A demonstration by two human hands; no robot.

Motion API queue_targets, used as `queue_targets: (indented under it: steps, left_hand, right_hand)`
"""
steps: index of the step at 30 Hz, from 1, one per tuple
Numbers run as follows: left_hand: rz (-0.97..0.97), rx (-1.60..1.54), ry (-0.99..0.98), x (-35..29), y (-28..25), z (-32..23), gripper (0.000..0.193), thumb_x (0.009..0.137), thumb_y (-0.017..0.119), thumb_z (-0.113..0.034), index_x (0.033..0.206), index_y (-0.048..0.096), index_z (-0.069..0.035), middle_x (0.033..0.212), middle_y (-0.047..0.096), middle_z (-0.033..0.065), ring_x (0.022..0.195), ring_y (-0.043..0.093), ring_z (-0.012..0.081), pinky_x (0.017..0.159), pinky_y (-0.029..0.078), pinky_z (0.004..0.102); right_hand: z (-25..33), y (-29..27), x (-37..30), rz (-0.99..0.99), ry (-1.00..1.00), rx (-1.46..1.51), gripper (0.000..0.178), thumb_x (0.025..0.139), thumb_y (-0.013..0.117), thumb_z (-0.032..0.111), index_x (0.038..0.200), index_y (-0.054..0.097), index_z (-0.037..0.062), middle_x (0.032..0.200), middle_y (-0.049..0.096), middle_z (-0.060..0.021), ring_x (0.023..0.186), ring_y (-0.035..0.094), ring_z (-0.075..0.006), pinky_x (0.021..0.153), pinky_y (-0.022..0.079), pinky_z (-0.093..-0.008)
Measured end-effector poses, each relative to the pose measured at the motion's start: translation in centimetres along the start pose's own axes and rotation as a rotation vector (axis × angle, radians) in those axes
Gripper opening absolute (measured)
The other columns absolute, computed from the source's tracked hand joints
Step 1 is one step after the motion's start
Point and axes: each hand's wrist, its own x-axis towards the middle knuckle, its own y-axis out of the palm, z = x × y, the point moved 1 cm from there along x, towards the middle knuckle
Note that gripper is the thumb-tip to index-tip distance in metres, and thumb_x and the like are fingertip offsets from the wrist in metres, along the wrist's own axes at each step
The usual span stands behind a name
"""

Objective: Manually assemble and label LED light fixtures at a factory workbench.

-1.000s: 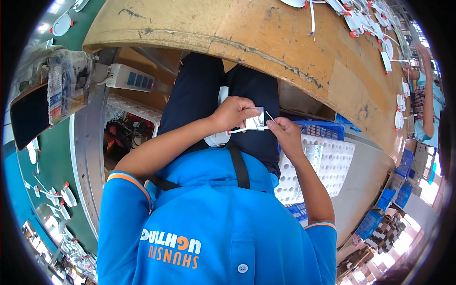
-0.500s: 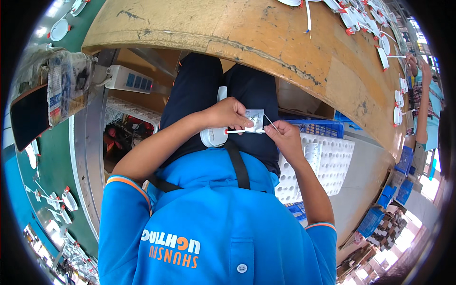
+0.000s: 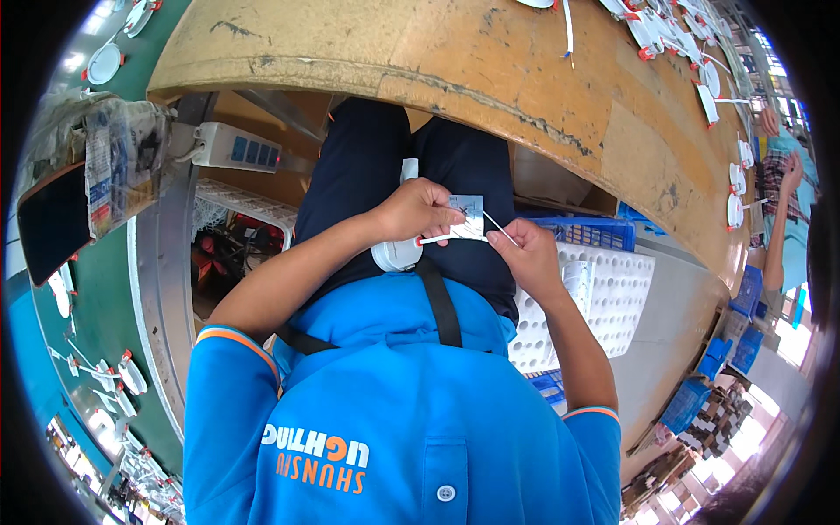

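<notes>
Over my lap, my left hand [image 3: 418, 212] is closed, its thumb and fingers pinching a small silver-white printed rectangular piece [image 3: 470, 215]; whether it is a label or a flat box I cannot tell. Beneath that hand a white round lamp [image 3: 397, 255] with a red fitting rests against my lap. A white cable [image 3: 435, 239] runs from the lamp toward the rectangular piece. My right hand [image 3: 528, 251] is closed too, with thumb and forefinger pinching a thin white cable [image 3: 499, 228] beside the piece's right edge.
A worn wooden table [image 3: 367, 52] curves ahead, with several white lamps [image 3: 647, 35] at its far right. A power strip [image 3: 236, 146] and a phone [image 3: 54, 223] are at left. A white perforated tray [image 3: 612, 302] and a blue crate [image 3: 595, 234] stand right. A co-worker's arm [image 3: 779, 227] shows far right.
The rectangular piece has shifted slightly up and left and its face is turned differently. My hands have barely moved. The co-worker's arms at far right have shifted.
</notes>
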Motion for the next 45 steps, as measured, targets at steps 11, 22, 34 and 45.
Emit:
queue_targets:
  steps: [11,22,34,45]
  left_hand:
    - [0.047,-0.049,-0.102,0.8,0.0,-1.0,0.022,0.076,0.066,-0.022,0.089,0.063,-0.005,0.074,0.062,0.0018,0.065,0.059,0.0067,0.049,0.042,0.017]
    - [0.011,0.085,0.045,1.9,1.4,-0.7,0.016,0.074,0.066,-0.015,0.078,0.062,0.0,0.067,0.061,0.0064,0.054,0.056,0.0088,0.048,0.044,0.0218]
    - [-0.173,-0.196,-0.058,0.5,3.1,0.6,0.019,0.082,0.058,-0.018,0.084,0.058,0.0,0.067,0.059,0.0066,0.05,0.057,0.0095,0.039,0.046,0.0187]
    - [-0.202,-0.305,-0.078,0.2,3.2,0.2,0.023,0.085,0.054,-0.021,0.092,0.056,0.001,0.072,0.06,0.0078,0.055,0.059,0.0111,0.043,0.049,0.0189]
  right_hand:
    - [-0.8,-0.3,0.5,0.06,0.039,0.104,0.017,0.077,0.064,0.014,0.072,0.058,-0.0006,0.06,0.055,0.0013,0.054,0.044,-0.0021,0.047,0.034,-0.019]
    - [-0.3,-0.7,0.2,0.097,0.045,0.076,0.017,0.076,0.065,0.016,0.07,0.059,0.0011,0.059,0.055,0.0021,0.054,0.042,-0.0019,0.048,0.033,-0.0187]
    - [2.4,-2.4,0.2,0.005,-0.067,-0.089,0.014,0.079,0.061,0.014,0.075,0.057,0.0011,0.06,0.051,-0.0003,0.056,0.043,-0.0067,0.052,0.035,-0.0223]
    - [3.0,-2.5,2.5,0.074,-0.614,-0.564,0.008,0.068,0.064,0.012,0.073,0.06,0.0062,0.062,0.048,-0.005,0.061,0.044,-0.0221,0.056,0.037,-0.0324]
